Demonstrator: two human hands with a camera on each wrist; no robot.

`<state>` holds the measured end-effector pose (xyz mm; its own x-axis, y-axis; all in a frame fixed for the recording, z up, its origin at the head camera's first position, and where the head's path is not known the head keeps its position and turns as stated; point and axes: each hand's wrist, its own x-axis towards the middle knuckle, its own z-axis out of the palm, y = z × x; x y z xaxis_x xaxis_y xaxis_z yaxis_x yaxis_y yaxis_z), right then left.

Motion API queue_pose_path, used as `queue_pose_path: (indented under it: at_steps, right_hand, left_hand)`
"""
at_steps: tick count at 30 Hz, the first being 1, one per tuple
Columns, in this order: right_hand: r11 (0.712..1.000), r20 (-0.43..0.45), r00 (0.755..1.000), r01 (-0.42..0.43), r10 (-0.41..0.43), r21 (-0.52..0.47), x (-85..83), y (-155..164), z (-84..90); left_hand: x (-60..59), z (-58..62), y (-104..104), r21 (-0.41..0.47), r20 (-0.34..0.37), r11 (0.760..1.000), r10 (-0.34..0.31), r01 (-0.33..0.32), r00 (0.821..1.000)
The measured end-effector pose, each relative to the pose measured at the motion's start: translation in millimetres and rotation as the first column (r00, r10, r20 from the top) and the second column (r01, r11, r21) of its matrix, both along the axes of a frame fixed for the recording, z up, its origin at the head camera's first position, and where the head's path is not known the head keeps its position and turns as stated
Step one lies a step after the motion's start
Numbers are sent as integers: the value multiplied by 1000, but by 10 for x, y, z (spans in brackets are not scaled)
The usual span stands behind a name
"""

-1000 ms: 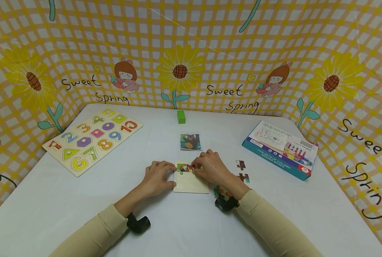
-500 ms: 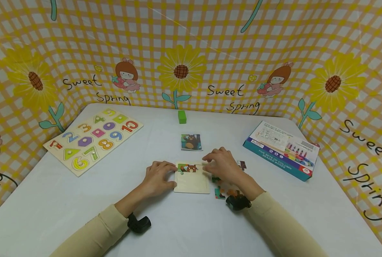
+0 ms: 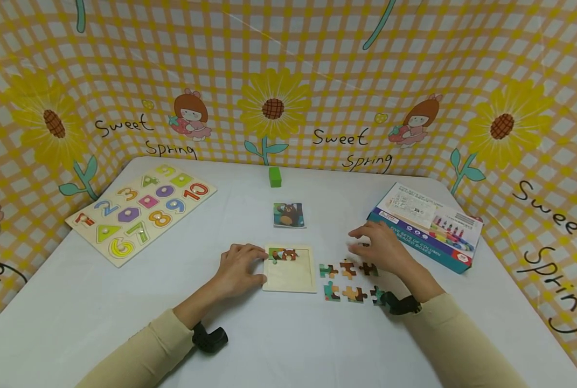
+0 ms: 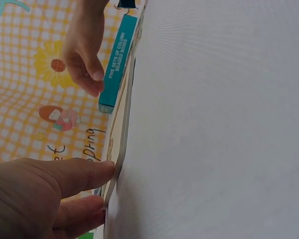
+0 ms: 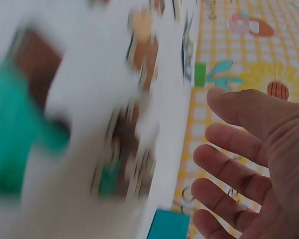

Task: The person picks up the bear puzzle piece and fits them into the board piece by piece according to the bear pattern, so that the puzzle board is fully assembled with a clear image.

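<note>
A square wooden puzzle tray (image 3: 290, 277) lies in the middle of the table. Joined jigsaw pieces (image 3: 289, 255) with a bear's face fill part of its top row. My left hand (image 3: 240, 271) rests its thumb and fingertips against the tray's left edge; the left wrist view shows these fingers (image 4: 92, 175) fairly straight. My right hand (image 3: 382, 249) hovers over the far right of the loose jigsaw pieces (image 3: 354, 294), fingers apart and holding nothing in the right wrist view. It partly covers a dark brown piece (image 3: 367, 269); another behind it is mostly hidden.
A bear picture card (image 3: 289, 215) lies beyond the tray, with a green block (image 3: 275, 177) farther back. A wooden number board (image 3: 143, 213) is at the left. The beaded-boxes carton (image 3: 426, 226) stands right, close to my right hand.
My right hand has left the bear piece in the tray's top row and moved right over the loose pieces, which show more fully now. My left hand stays at the tray's edge.
</note>
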<state>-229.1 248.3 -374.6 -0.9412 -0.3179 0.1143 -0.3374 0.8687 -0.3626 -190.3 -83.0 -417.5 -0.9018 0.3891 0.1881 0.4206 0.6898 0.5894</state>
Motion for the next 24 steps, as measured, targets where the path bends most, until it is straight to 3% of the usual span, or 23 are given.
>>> queue_pose_path:
  at_steps: [5, 11, 24]
  right_hand:
    - [999, 35, 999, 31, -31, -12, 2, 204, -1]
    - [1000, 53, 999, 9, -9, 0, -15, 371, -50]
    - [999, 77, 997, 17, -20, 36, -35, 491, -118]
  left_hand:
    - [-5, -5, -1, -2, -7, 1000, 0, 0, 1000]
    - [-7, -5, 0, -9, 1, 1000, -2, 2, 1000]
    - [-13, -14, -11, -3, 3, 1000, -7, 7, 1000]
